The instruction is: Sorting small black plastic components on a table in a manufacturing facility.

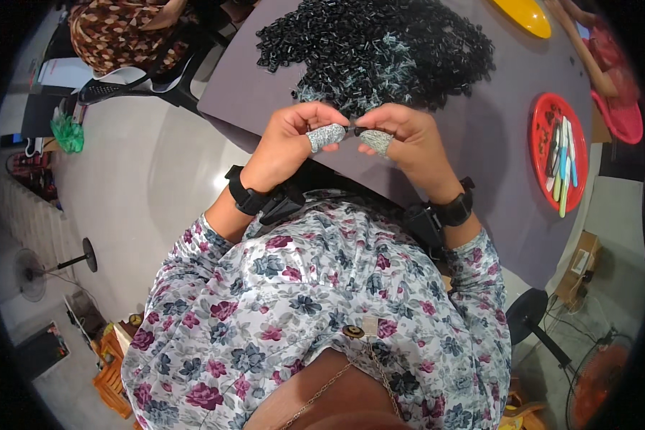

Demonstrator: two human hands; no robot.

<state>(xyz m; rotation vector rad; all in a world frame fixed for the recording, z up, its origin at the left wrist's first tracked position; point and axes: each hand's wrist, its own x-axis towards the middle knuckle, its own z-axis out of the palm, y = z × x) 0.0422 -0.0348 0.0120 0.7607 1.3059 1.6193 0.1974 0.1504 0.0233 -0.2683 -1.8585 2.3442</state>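
My left hand [288, 140] and my right hand [416, 143] meet near the table's front edge, thumbs and fingers pinched together. Between the fingertips is a small black cylindrical piece [350, 130], which both hands grip; the fingers partly hide it. Grey knitted covers wrap both thumbs, the left cover [326, 136] and the right cover [375, 141]. Just beyond my hands, a large pile of small black tube-like pieces [380, 43] spreads over the grey-covered table [473, 165]. Pale wispy strands [394, 61] lie among them.
A red oval tray [537, 150] at the right holds several slim pen-shaped tools [565, 168] and dark bits. A yellow tray [527, 14] is at the far right. Other people sit at the far left and right. Chairs [186, 89] and fans [530, 319] stand around the table.
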